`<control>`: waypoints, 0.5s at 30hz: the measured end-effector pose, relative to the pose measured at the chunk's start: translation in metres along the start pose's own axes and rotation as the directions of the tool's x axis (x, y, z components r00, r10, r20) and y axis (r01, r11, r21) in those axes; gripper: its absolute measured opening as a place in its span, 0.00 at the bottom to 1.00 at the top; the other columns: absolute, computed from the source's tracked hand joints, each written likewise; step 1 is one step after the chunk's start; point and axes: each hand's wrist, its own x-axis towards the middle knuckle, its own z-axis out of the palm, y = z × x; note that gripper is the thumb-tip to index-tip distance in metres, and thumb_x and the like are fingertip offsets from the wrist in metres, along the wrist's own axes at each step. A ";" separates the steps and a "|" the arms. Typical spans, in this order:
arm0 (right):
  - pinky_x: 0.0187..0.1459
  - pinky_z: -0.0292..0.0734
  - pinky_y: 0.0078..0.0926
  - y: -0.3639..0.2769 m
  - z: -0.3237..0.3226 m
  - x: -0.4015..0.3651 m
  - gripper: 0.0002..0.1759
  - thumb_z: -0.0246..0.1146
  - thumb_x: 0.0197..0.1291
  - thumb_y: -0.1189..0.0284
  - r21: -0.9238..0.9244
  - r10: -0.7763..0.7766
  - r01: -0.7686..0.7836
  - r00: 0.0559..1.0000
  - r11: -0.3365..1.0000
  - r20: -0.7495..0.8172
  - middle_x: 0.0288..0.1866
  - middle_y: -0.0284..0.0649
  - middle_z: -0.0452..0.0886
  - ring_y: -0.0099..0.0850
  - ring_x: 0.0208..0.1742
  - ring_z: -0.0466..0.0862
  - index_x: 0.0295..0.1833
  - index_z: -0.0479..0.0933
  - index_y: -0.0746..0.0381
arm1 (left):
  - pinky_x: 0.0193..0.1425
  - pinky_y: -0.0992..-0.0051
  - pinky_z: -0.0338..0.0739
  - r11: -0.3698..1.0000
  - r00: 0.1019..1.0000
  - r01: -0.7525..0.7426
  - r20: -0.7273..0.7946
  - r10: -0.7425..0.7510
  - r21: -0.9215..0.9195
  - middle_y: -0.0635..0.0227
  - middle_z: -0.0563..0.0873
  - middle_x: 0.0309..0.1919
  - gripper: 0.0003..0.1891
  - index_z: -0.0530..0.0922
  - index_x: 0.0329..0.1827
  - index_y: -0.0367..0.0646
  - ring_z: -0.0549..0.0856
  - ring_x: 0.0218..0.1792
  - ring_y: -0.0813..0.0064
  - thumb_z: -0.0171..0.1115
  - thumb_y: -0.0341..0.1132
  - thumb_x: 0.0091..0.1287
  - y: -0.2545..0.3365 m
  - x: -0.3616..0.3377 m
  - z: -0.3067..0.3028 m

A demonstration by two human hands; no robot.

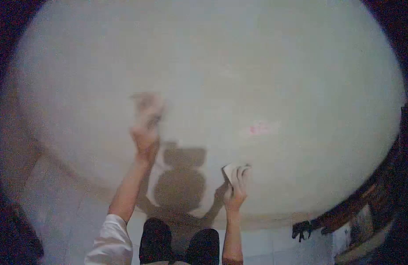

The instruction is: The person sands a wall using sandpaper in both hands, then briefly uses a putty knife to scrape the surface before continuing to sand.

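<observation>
In the head view my left hand [146, 126] is raised in front of a large pale wall [239, 79]. Motion smears its fingers, so whether it holds anything cannot be made out. Lower and to the right, my right hand [235, 196] has its fingers bent over a whitish, flat, cloth-like piece [232, 171] pressed against the wall. A faint pink mark [259, 128] shows on the wall, up and to the right of my right hand. A dark shadow of my head and arms falls between the two hands.
My dark-clad knees [156, 240] are at the bottom, above a light tiled floor [265, 247]. A small dark object [302, 230] lies by the wall's base at right. Brown, wood-like items [351, 203] stand along the right edge, blurred.
</observation>
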 end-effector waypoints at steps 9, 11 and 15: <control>0.74 0.57 0.50 0.012 0.006 0.002 0.27 0.54 0.58 0.81 -0.011 -0.058 0.058 0.998 0.998 -0.020 0.71 0.56 0.71 0.58 0.76 0.62 0.66 0.74 0.68 | 0.64 0.62 0.77 0.955 0.975 -0.223 0.035 0.220 0.197 0.56 0.87 0.52 0.22 0.85 0.52 0.42 0.83 0.59 0.60 0.56 0.18 0.55 -0.058 0.065 -0.047; 0.74 0.57 0.50 0.017 0.011 0.001 0.27 0.54 0.58 0.81 0.030 -0.060 0.061 0.998 0.998 -0.032 0.71 0.56 0.70 0.57 0.76 0.62 0.66 0.74 0.68 | 0.60 0.65 0.78 0.994 0.980 0.010 -0.199 0.012 0.111 0.55 0.87 0.53 0.18 0.84 0.55 0.42 0.85 0.57 0.62 0.56 0.21 0.63 -0.057 0.079 -0.061; 0.75 0.55 0.51 0.019 0.012 0.006 0.28 0.54 0.58 0.81 0.015 -0.026 0.027 0.999 1.000 -0.043 0.72 0.56 0.69 0.56 0.77 0.61 0.67 0.73 0.68 | 0.60 0.70 0.76 0.816 0.708 0.566 -0.577 -0.407 0.119 0.54 0.83 0.59 0.17 0.79 0.63 0.45 0.84 0.58 0.65 0.54 0.30 0.73 -0.095 0.041 -0.082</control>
